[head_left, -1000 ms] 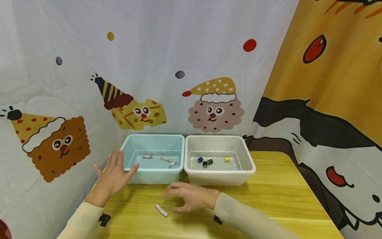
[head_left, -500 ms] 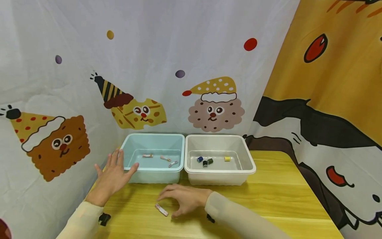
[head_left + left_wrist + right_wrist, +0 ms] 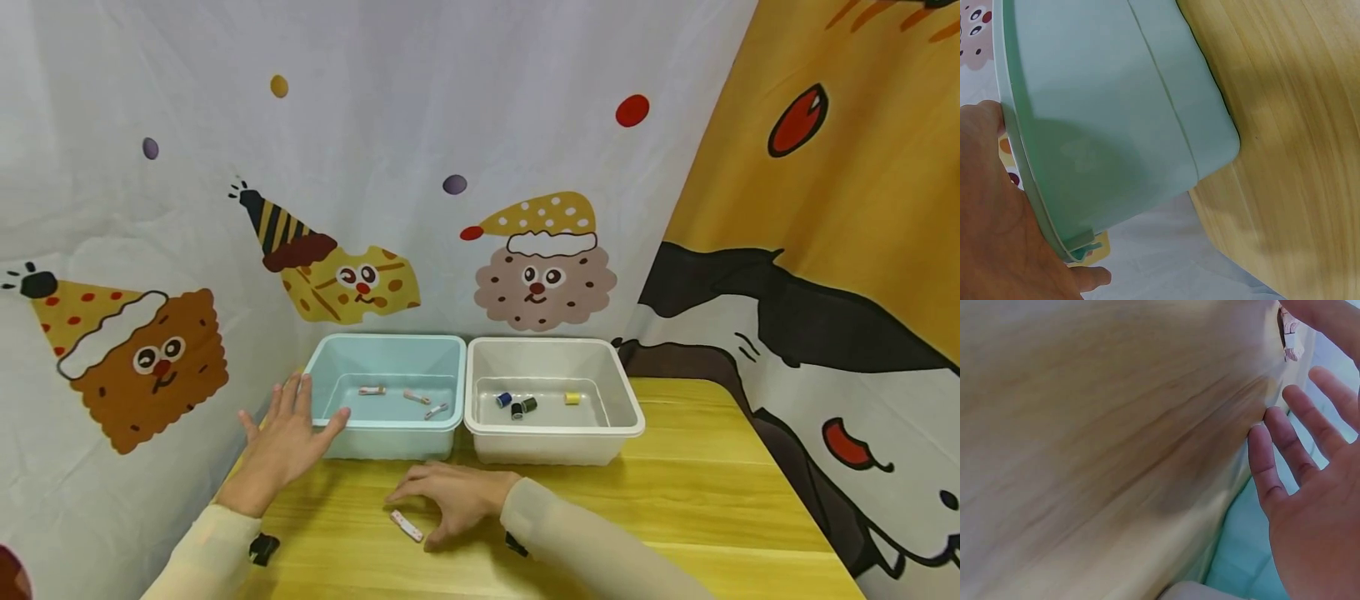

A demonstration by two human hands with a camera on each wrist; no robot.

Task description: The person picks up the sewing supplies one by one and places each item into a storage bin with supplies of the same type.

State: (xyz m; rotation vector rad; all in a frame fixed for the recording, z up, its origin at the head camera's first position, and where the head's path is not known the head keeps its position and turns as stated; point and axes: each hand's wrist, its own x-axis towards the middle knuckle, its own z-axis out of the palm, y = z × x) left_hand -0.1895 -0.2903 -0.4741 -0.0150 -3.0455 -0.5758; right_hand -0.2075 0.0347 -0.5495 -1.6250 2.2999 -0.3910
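Observation:
My left hand (image 3: 279, 454) rests at the front left corner of the light blue tub (image 3: 387, 427), fingers spread and straight. In the left wrist view its thumb (image 3: 992, 115) lies against the rim. A small pink-patterned bundle with a white band (image 3: 407, 526) lies on the wooden table. Over it, my right hand (image 3: 457, 500) is spread, thumb on the near side and fingers on the far side, with a gap around the bundle. The right wrist view shows that bundle (image 3: 1291, 337) between thumb and fingers. Several similar small bundles (image 3: 372, 390) lie inside the blue tub.
A white tub (image 3: 555, 432) stands right beside the blue one, holding a blue thread spool (image 3: 504, 400), a yellow spool (image 3: 572, 398) and dark spools. Behind both hangs a cloth (image 3: 375, 100) printed with cartoon figures. The wooden table (image 3: 675, 500) extends to the right.
My right hand has moved left and slightly nearer, from beside the small bundle to around it, its thumb and fingers spreading wider. My left hand has stayed at the tub.

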